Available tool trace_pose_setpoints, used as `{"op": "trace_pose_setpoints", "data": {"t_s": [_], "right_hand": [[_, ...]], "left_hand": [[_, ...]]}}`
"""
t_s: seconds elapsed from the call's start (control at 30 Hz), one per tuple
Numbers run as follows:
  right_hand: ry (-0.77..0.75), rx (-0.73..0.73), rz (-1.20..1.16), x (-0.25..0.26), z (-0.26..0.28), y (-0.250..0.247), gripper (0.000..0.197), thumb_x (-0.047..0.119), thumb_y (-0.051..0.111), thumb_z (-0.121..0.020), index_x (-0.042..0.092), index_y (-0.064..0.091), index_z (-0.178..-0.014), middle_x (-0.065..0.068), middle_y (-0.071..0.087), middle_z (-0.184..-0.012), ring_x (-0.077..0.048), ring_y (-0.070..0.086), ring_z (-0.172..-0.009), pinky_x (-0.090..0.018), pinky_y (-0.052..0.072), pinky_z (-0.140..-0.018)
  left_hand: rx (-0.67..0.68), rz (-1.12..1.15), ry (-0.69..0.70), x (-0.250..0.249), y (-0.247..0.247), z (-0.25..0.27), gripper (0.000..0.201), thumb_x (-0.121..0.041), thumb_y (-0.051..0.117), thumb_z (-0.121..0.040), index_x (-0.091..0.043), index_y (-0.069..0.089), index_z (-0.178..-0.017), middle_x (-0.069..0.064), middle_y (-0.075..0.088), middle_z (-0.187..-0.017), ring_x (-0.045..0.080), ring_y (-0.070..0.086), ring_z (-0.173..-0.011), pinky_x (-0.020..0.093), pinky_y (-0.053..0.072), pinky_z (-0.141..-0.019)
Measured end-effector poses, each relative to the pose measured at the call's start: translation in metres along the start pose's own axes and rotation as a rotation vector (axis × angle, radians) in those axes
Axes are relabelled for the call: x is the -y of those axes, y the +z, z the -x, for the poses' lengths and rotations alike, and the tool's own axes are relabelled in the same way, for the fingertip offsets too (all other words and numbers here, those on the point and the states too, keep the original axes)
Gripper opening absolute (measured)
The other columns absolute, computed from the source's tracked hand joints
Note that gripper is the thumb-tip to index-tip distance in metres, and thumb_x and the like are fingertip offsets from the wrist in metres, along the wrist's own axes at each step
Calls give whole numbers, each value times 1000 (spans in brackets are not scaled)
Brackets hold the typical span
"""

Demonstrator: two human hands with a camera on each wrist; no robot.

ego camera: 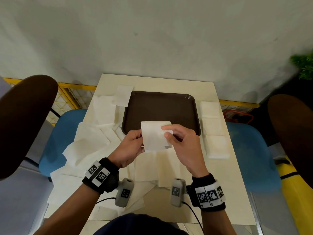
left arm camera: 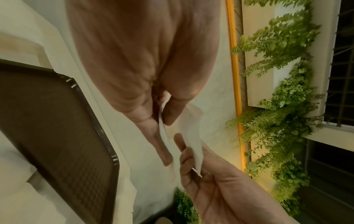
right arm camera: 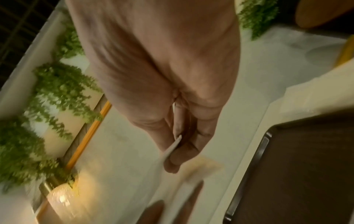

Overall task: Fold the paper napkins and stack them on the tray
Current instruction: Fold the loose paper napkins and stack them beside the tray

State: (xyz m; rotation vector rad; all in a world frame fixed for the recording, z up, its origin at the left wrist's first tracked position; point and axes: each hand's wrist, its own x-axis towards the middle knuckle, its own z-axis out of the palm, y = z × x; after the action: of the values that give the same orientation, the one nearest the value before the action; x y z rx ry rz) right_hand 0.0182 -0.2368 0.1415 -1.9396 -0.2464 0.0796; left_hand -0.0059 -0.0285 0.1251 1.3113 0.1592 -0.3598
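Note:
A white paper napkin (ego camera: 153, 136), folded to a small rectangle, hangs in the air over the near edge of the dark brown tray (ego camera: 159, 107). My left hand (ego camera: 130, 146) pinches its left edge; my right hand (ego camera: 179, 141) pinches its right side between thumb and fingers. In the left wrist view the napkin (left arm camera: 191, 130) runs edge-on between my left hand (left arm camera: 159, 121) and my right hand (left arm camera: 193, 163), with the tray (left arm camera: 57, 128) at the left. In the right wrist view my right hand (right arm camera: 172, 145) grips the napkin's edge (right arm camera: 172, 147) beside the tray (right arm camera: 298, 174). The tray holds nothing.
Unfolded white napkins (ego camera: 88, 141) lie spread over the left and near parts of the cream table (ego camera: 227, 192). Three folded napkins (ego camera: 212, 129) lie in a row right of the tray. Two blue chairs (ego camera: 59, 138) flank the table. A wall stands behind.

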Motion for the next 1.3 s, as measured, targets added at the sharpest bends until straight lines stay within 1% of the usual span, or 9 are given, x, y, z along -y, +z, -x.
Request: {"op": "trace_pose_setpoints", "data": {"t_s": [0.17,0.3,0.6,0.67,0.8,0.97,1.07,1.17,1.3], "right_hand": [[-44,-61,136,-6,-1,7,17,26,80,-98,34,76,-112,23,75,-103,-1,71,-100,-12,55,-89],[-63,-62,212,-4,0,5,19,26,81,-97,35,74,-111,28,69,-96,2,68,-94,-7,52,-78],[-87,-46,242,-5,3,4,22,25,83,-95,31,73,-114,33,65,-97,4,68,-93,-7,51,-76],[-87,-43,245,-4,5,3,23,25,84,-95,31,73,-114,32,65,-98,3,68,-91,-8,52,-76],[-103,-52,256,-5,8,5,23,26,84,-95,32,72,-114,30,67,-99,-4,69,-88,-16,56,-74],[-82,-54,178,-4,14,3,26,26,83,-96,35,66,-113,18,72,-97,-7,71,-89,-20,58,-73],[-51,-115,-11,-4,13,-1,17,23,79,-99,28,68,-111,12,74,-101,-11,73,-97,-22,58,-83],[54,-193,-225,-7,11,-4,12,13,79,-98,21,77,-106,6,79,-104,-15,75,-104,-35,62,-93],[115,-319,-323,-10,12,-6,14,8,84,-92,16,79,-103,2,80,-99,-18,76,-101,-38,63,-95]], "left_hand": [[-53,240,-57,-8,7,2,36,-10,40,-113,1,71,-130,19,74,-128,30,74,-114,39,65,-87],[-76,220,-65,-6,7,0,37,-11,41,-112,1,70,-131,21,72,-131,36,70,-122,42,64,-90],[-64,105,-45,-4,7,-1,41,-13,38,-111,-2,69,-135,17,73,-132,37,69,-123,52,59,-102],[-68,119,-44,-4,7,0,43,-21,36,-113,-4,66,-138,19,71,-135,37,69,-124,53,59,-102],[-66,139,-83,-6,11,2,62,-58,30,-111,-15,65,-140,11,73,-132,31,70,-123,49,59,-101],[-57,-238,125,3,9,2,34,-27,62,-106,-15,69,-137,3,77,-127,27,73,-119,53,59,-102],[-39,-358,151,6,7,3,31,-23,66,-105,-15,71,-135,0,78,-123,22,75,-115,55,58,-103],[3,-412,132,7,8,5,28,-23,68,-104,-18,73,-131,-3,79,-120,20,75,-113,55,57,-104],[27,-401,141,5,9,7,30,-22,68,-104,-18,72,-133,-5,78,-123,18,74,-116,52,57,-106]]}}
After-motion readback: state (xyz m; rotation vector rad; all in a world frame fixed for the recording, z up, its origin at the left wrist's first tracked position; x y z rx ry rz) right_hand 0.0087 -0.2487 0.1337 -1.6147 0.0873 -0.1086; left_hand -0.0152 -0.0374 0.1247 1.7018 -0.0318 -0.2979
